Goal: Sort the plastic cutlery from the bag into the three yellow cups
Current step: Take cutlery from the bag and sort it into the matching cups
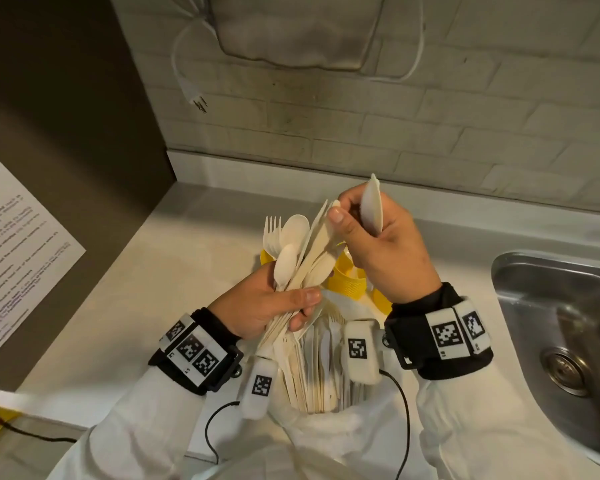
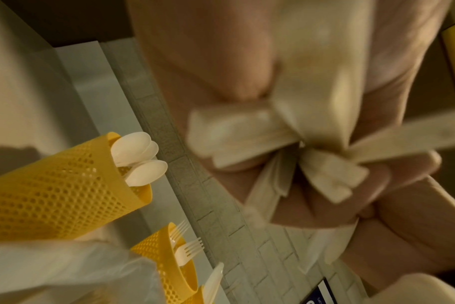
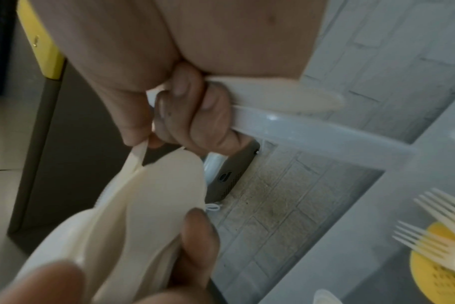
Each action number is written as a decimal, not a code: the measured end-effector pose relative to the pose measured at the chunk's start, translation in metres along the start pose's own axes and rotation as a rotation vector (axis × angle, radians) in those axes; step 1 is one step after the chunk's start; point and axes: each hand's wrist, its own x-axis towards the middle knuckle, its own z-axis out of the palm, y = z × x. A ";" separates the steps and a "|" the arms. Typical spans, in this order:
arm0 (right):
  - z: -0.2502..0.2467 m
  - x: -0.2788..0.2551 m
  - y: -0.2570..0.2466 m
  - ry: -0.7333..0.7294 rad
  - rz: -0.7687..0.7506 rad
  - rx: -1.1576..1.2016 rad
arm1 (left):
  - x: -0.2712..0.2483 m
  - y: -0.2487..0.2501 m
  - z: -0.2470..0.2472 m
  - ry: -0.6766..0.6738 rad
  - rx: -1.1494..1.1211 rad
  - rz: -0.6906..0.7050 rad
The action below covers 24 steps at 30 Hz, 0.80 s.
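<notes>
My left hand [image 1: 302, 306] grips a fanned bundle of white plastic cutlery [image 1: 293, 254] by its handles [image 2: 299, 148]: forks, spoons and knives. My right hand [image 1: 347, 213] holds knives [image 1: 373, 206] under its curled fingers, and its thumb and forefinger pinch the tip of a piece in the bundle. The yellow perforated cups [image 1: 347, 278] stand behind my hands, mostly hidden. One cup [image 2: 65, 189] holds spoons, another cup [image 2: 164, 259] holds forks, with a knife [image 2: 213, 283] beside them. The white bag [image 1: 312, 368] of cutlery sits open below my wrists.
A steel sink [image 1: 551, 306] lies at the right of the counter. A dark panel with a printed notice [image 1: 14, 244] stands at the left. A white plug [image 1: 196, 98] hangs on the tiled wall behind.
</notes>
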 end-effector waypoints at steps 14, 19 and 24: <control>0.000 0.004 0.006 0.468 0.069 0.359 | -0.009 0.013 0.011 0.059 0.323 -0.053; -0.011 0.002 -0.003 0.520 0.084 0.744 | -0.008 0.010 0.012 0.229 0.591 -0.074; -0.011 -0.010 -0.003 0.388 0.062 0.339 | 0.000 0.012 0.022 0.422 0.709 0.020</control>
